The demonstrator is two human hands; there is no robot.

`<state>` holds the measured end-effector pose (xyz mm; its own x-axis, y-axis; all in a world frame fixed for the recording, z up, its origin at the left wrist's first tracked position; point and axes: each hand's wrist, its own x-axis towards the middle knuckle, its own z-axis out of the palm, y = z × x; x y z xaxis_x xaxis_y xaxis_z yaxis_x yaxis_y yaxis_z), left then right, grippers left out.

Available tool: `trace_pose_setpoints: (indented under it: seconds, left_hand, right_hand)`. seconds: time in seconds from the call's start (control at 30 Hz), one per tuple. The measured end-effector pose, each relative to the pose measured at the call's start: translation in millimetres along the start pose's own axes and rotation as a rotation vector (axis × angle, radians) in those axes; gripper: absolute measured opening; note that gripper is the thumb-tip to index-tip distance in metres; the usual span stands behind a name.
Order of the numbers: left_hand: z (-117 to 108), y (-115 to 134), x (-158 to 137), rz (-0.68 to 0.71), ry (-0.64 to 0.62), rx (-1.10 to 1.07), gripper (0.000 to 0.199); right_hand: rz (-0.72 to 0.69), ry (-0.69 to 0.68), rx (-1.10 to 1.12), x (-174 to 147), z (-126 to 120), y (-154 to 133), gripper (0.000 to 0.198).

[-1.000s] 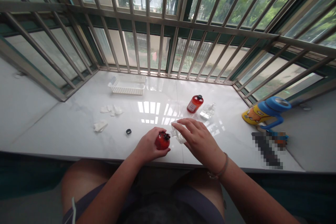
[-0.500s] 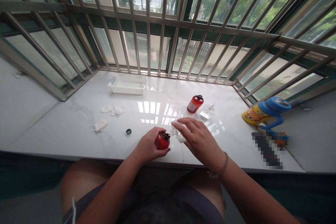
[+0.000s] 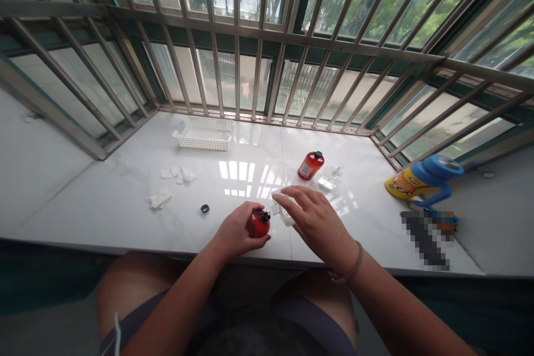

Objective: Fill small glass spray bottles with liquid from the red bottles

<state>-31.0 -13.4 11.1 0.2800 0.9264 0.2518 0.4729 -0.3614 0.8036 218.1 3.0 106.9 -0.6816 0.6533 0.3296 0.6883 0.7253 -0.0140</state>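
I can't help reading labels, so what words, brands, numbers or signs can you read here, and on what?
No text can be read.
Far red bottle: print on its label is too small and blurred.
Held red bottle: no lettering can be made out.
Flask: a cartoon picture; no words can be made out.
Dark strip: pixelated, cannot tell.

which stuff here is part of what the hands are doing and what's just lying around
In use:
- red bottle, in the left hand
- clear bottle, in the right hand, neck towards the red one
- black cap, probably

Apparently lying about:
- second red bottle
- second clear bottle
- white basket
- crumpled tissues
- blue-and-yellow flask
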Motion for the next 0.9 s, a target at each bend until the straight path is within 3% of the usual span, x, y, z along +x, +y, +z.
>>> trace_pose_setpoints:
  seconds: [0.9]
  left_hand:
    - [-0.4, -2.7, -1.1, -0.016, -0.010, -0.017, 0.064]
  right_hand:
    - [-0.080, 0.070, -0.090, 2.5, 2.6, 1.0, 0.051]
